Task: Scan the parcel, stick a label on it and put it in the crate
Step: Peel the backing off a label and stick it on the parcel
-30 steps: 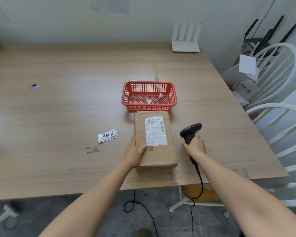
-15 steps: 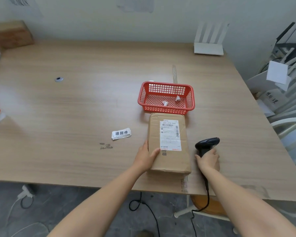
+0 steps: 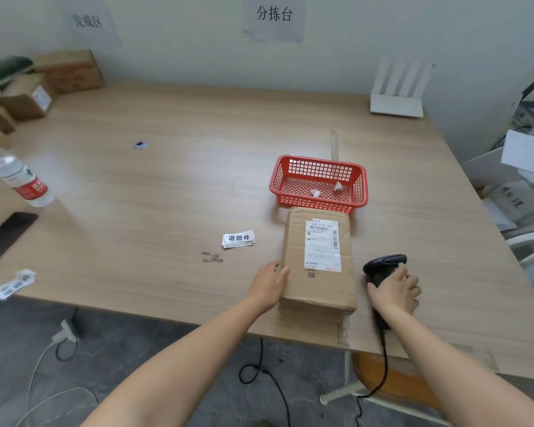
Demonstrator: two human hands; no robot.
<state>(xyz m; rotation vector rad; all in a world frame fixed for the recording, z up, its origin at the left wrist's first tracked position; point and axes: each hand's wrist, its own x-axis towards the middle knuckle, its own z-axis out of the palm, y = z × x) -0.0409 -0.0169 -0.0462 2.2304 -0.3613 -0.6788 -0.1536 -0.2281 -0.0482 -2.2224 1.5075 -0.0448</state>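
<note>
A brown cardboard parcel point(image 3: 318, 285) with a white shipping label on top lies near the table's front edge. My left hand point(image 3: 269, 283) rests flat against the parcel's left side, fingers apart. My right hand point(image 3: 396, 291) is closed around the handle of a black corded barcode scanner point(image 3: 383, 266), which sits low on the table just right of the parcel. A small stack of white printed labels point(image 3: 238, 239) lies to the left of the parcel. The red mesh crate point(image 3: 290, 177) stands right behind the parcel, with two small paper scraps inside.
A water bottle point(image 3: 19, 177) and a dark phone point(image 3: 7, 235) lie at the table's left. Cardboard boxes point(image 3: 43, 84) are stacked in the far left corner. A white router point(image 3: 396, 104) stands at the back right. White chairs stand beyond the right edge.
The view has swung left, bringing the bottle, phone and boxes into sight. My left hand's thumb came off the parcel top onto its side. The scanner sank toward the table.
</note>
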